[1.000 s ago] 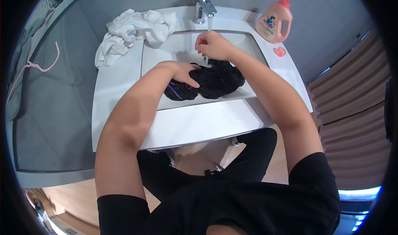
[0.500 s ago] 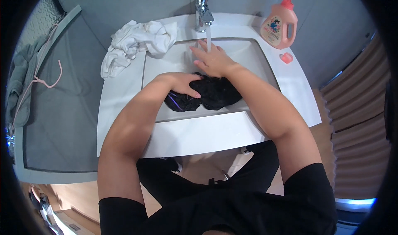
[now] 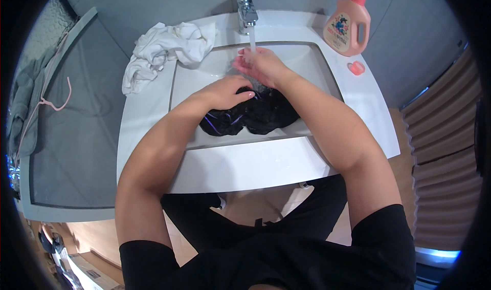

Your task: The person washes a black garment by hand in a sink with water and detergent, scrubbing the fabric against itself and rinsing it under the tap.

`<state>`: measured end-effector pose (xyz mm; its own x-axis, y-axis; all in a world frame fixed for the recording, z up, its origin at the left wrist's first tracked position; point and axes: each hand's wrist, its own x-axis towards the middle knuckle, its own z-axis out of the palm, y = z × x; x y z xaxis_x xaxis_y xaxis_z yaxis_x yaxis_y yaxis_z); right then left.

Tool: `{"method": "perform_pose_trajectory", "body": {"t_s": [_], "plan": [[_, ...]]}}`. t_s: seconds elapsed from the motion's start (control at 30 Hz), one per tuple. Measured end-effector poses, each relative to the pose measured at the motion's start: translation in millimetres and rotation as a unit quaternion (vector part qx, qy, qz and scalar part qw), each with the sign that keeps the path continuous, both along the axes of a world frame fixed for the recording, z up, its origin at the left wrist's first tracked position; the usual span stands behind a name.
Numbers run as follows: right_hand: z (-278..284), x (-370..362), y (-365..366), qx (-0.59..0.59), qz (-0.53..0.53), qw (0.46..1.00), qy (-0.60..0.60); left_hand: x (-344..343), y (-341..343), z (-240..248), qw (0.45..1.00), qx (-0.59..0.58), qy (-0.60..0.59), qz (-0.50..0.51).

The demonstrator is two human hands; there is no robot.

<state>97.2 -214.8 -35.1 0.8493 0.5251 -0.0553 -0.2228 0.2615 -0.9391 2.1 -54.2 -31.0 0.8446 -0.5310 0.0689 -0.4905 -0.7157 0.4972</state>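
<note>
Black cloth (image 3: pixel 271 115)'s bunched near the sink (image 3: pixel 309 67)'s front edge, left hand (image 3: pixel 228 92) half-curled on it (can't tell if gripping), right hand (image 3: pixel 261 66) cupped open under the running tap (image 3: pixel 245 9), white cloth (image 3: pixel 166 47) crowding the back-left corner.

Bright light whitens the counter (image 3: pixel 261 157), a soft shadow falls there near the left forearm (image 3: pixel 158 141), the black cloth (image 3: pixel 271 117) shows little detail, and straight edges bend toward a dark rim.
</note>
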Motion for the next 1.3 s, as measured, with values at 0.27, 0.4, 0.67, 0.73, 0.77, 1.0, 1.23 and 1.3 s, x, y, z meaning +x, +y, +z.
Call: {"method": "perform_pose_trajectory", "body": {"t_s": [0.27,0.4,0.67,0.73,0.77,1.0,1.23,1.3], "plan": [[24,0,-11,0.153,0.070,0.961,0.219,13,7,-12,0.980,-0.170,0.056,0.084],[20,0,-7,0.156,0.053,0.960,0.227,3,-6,-4,0.843,-0.386,0.227,0.299],[-1,15,-6,-0.005,0.113,0.975,0.194,54,-65,17,0.743,-0.463,0.275,0.398],[6,11,4,0.007,0.108,0.978,0.176,74,-82,17,0.703,-0.492,0.161,0.487],[9,-1,10,0.027,0.081,0.978,0.189,76,-81,8,0.700,-0.487,0.147,0.501],[3,16,-15,0.093,0.000,0.975,0.202,68,-132,16,0.691,-0.583,0.129,0.408],[12,7,-5,0.155,0.075,0.957,0.232,87,-87,-13,0.773,-0.466,0.074,0.423],[16,11,-10,0.162,0.071,0.952,0.248,81,-95,-11,0.810,-0.373,0.039,0.451]]}}
